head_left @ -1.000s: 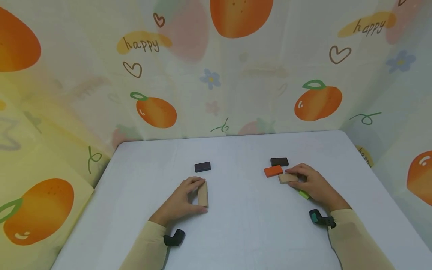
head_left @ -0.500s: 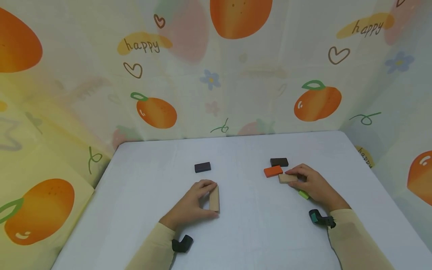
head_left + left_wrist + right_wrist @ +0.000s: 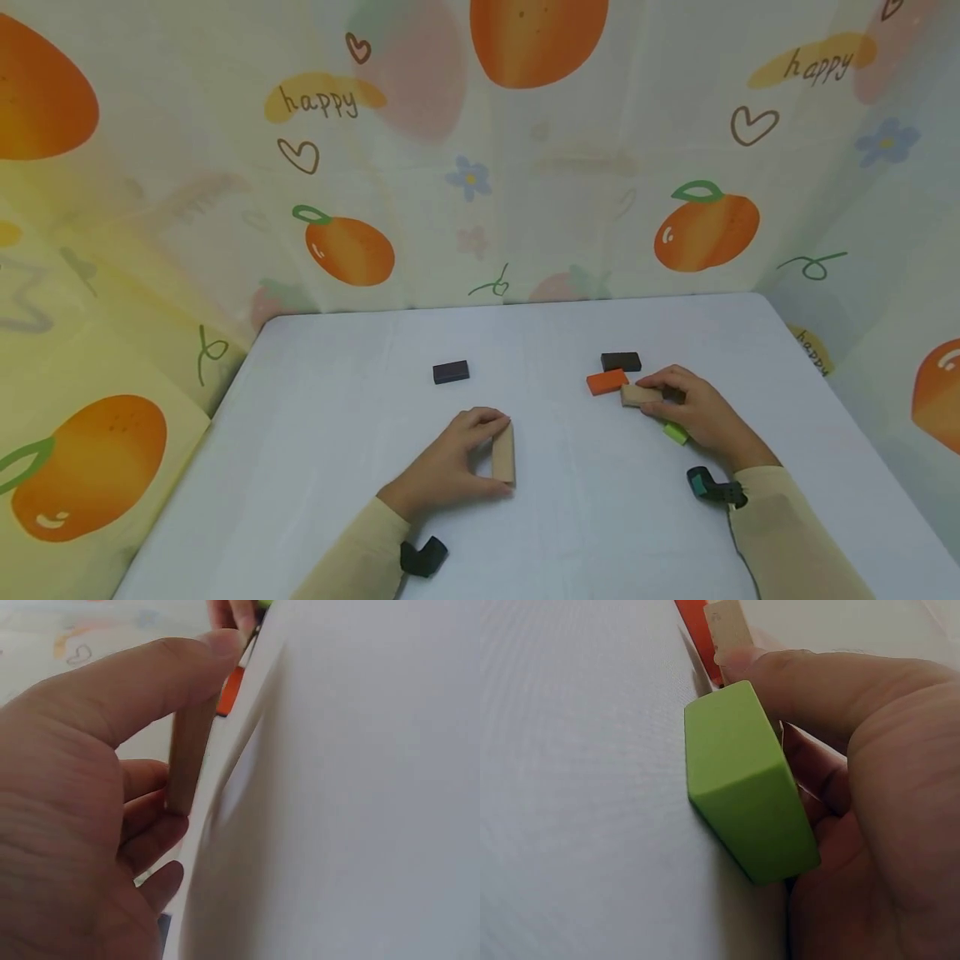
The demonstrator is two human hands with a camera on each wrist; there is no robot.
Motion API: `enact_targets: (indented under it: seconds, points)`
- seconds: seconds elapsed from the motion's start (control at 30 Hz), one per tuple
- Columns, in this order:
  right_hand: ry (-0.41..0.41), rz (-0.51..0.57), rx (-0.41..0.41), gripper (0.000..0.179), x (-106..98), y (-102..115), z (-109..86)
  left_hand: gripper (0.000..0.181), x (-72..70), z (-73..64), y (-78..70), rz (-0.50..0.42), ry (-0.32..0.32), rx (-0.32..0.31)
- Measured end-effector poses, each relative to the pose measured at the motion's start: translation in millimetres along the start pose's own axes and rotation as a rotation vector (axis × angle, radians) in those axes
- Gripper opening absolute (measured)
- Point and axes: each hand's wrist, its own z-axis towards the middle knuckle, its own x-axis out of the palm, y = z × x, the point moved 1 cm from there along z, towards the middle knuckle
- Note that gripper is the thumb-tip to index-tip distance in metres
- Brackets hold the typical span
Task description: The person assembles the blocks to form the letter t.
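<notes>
My left hand [image 3: 453,462] pinches a plain wooden block [image 3: 503,455] by its two ends, thumb at the near end and fingers at the far one. In the left wrist view that block [image 3: 190,754] is held just off or against the white surface; I cannot tell which. On the right, my right hand [image 3: 701,417] grips a second plain wooden block [image 3: 639,396] between thumb and fingers. A green block [image 3: 742,780] lies under the right palm, mostly hidden in the head view. An orange block [image 3: 607,382] touches or nearly touches the held block's far left corner.
Behind the orange block lies a dark block [image 3: 621,362]. Another dark block [image 3: 451,372] lies alone, beyond the left hand. A white-covered table [image 3: 345,358] carries everything, with a patterned curtain [image 3: 570,208] hanging behind its far edge.
My left hand has moved to the right and slightly nearer, bringing its wooden block along. The right hand and the blocks around it stay in place.
</notes>
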Motion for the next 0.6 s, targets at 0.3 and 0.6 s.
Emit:
enact_targets:
  seconds: [0.3, 0.6]
  points:
    - [-0.007, 0.014, -0.001, 0.039, -2.0, 0.5, -1.9, 0.095, 18.3, 15.5, -13.0, 0.003, 0.002, 0.034]
    - [-0.025, 0.029, -0.033, 0.039, -3.0, 1.2, -2.0, 0.095, 31.6, 30.7, -19.9, 0.017, 0.039, 0.029]
